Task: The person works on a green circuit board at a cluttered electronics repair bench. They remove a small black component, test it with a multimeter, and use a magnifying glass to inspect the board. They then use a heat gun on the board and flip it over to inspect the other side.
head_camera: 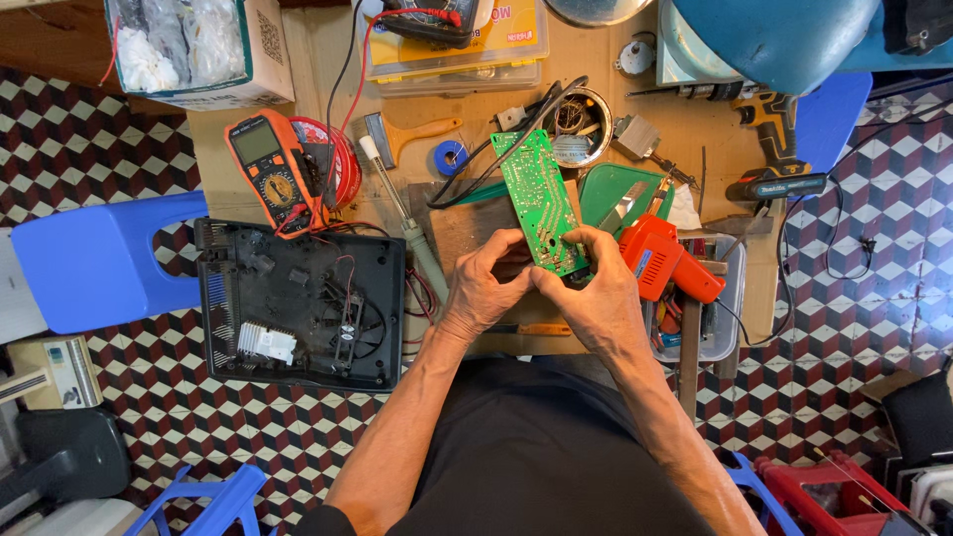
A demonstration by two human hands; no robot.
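A low wooden worktop stands on a checkered tile floor, with a blue plastic stool at its left. Against the worktop's left front lies an opened black appliance housing, its round fan and a white heat sink showing inside. Behind it sits an orange multimeter with red and black leads, and to the right an orange soldering gun rests on a grey tray. At the middle, both hands hold a long green circuit board by its near end, the far end tilted away over the worktop. The left hand grips the board's lower left edge with curled fingers; the right hand closes over its lower right corner, perhaps pinching something small there, though the fingers hide it.
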